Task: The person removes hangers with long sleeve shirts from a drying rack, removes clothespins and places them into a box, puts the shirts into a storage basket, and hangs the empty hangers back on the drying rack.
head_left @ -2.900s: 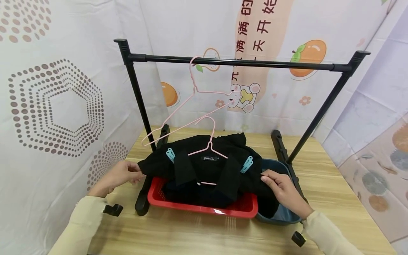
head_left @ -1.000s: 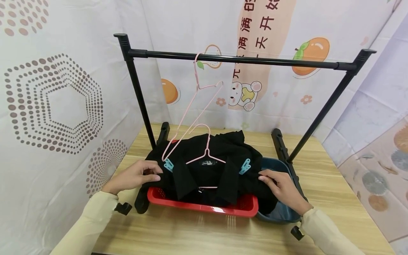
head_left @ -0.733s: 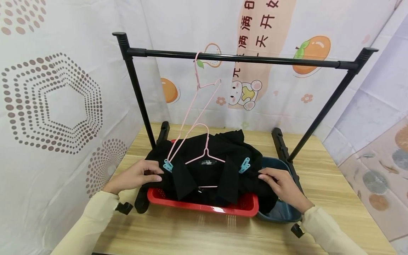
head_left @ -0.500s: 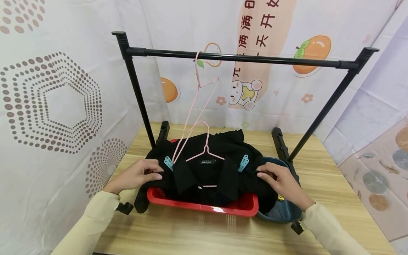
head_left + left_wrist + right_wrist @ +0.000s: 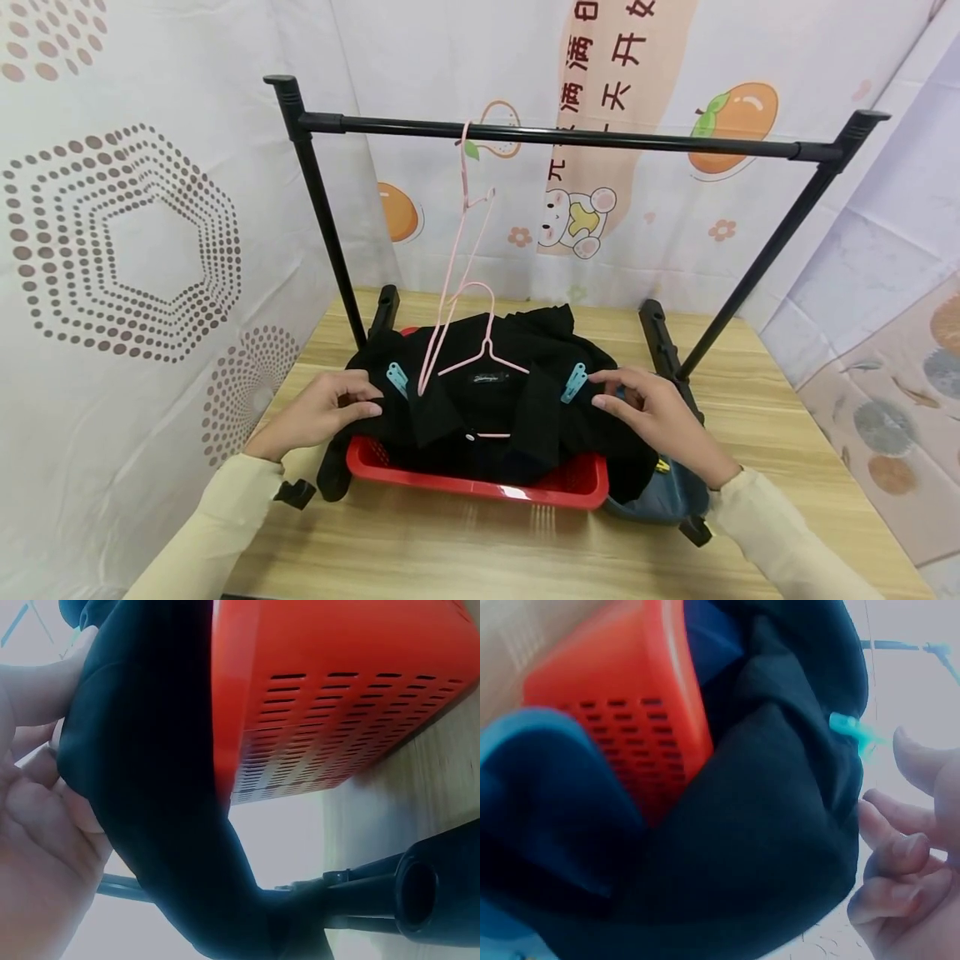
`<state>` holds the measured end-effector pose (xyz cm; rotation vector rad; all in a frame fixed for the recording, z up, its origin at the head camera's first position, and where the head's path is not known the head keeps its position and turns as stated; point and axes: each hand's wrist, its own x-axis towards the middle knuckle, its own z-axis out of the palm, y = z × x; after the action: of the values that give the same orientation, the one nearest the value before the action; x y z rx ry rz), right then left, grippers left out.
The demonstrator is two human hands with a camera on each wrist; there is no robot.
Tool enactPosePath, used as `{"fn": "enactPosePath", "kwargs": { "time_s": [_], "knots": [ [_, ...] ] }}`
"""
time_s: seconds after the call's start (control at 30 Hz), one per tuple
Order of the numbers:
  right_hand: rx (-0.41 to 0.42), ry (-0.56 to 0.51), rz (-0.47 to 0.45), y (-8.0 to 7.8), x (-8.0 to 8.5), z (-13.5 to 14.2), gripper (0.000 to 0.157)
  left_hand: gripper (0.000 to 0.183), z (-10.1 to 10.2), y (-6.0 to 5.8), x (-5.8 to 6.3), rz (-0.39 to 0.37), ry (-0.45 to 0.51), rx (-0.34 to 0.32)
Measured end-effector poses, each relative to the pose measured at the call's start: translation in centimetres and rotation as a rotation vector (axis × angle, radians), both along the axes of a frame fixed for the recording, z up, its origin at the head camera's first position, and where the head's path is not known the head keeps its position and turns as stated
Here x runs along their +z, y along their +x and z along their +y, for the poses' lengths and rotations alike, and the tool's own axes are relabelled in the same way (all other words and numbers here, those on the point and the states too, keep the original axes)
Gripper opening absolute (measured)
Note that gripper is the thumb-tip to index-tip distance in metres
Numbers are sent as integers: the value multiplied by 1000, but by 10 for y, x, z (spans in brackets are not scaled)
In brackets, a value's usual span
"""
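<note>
At the far left, a white curtain (image 5: 127, 250) printed with dots is seen beside the wooden table (image 5: 450, 550). Next, one side of the black shirt (image 5: 480, 407) is pinched by the left hand (image 5: 321, 414), with the fabric caught between thumb and bent fingers. Just inward of this hand, a light blue clip (image 5: 397, 379) is fixed to the shirt near the collar. Beside that clip, the lower end of a pink hanger (image 5: 464, 179) is seen in front of the shirt; it is hung by its hook from the rail of the black rack (image 5: 570, 138) and is turned nearly edge-on.

In the middle, the shirt is spread over the red basket (image 5: 480, 488), its collar parted and its label (image 5: 491, 378) exposed. A second pink hanger (image 5: 491, 321) is set inside it, the hook raised above the neckline.

To the right, a second light blue clip (image 5: 575, 383) is placed across the collar from the first. Beside it, the right hand (image 5: 651, 414) is held with thumb and forefinger parted and the other fingers loosely bent; nothing is seen gripped, and whether the clip is touched cannot be told. Below, the dark blue tub (image 5: 678, 496) is partly covered by the shirt, and a small yellow object (image 5: 662, 466) is glimpsed in it.
</note>
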<state>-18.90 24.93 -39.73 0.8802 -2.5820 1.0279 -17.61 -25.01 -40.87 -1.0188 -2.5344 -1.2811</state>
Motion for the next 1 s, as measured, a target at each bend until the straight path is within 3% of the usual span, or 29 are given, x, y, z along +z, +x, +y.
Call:
{"fn": "enactPosePath", "kwargs": {
  "time_s": [0.43, 0.8, 1.0],
  "knots": [
    [-17, -22, -61, 3, 5, -17, 28, 17, 3, 5, 5, 27, -13, 67],
    [-18, -173, -222, 2, 9, -25, 25, 16, 2, 5, 5, 37, -11, 75],
    [-22, -194, -207, 3, 6, -28, 25, 17, 2, 5, 4, 40, -14, 74]
  ]
}}
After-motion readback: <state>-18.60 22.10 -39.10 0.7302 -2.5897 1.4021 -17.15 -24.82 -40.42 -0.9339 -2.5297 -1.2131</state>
